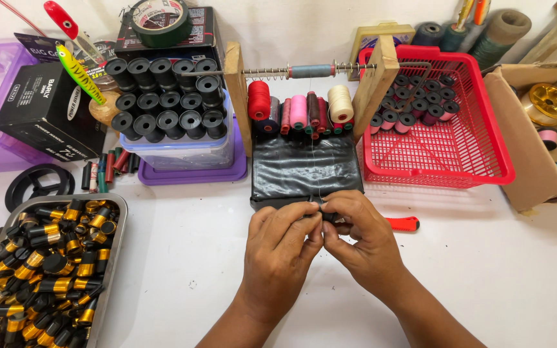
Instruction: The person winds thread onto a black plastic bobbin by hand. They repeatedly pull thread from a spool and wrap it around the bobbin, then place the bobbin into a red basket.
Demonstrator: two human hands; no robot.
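Thread [318,169], a single thin strand, runs down from the spools on the wooden rack [236,90] to a small dark part [325,216] pinched between two hands at the centre of the white table [182,258]. The left hand [285,248] and the right hand [359,238] meet fingertip to fingertip, both closed on the small dark part, which is mostly hidden by the fingers. The hands sit at the near edge of a black sheet [305,169] that lies under the rack. Spools of red, pink, maroon and cream thread [298,108] hang in a row between the rack's two uprights, below a spring rod carrying a grey-blue sleeve [311,69]. Just right of the right hand, an orange-handled tool [402,223] lies on the table. At the near left, a metal tray [116,251] is heaped with black and gold cylinders [46,270]. At the far left, empty black bobbins [166,96] stand on a clear tub, beside a black box and a yellow-green fishing lure [80,74]. A red plastic basket [459,148] at the right holds more wound bobbins at its far end.
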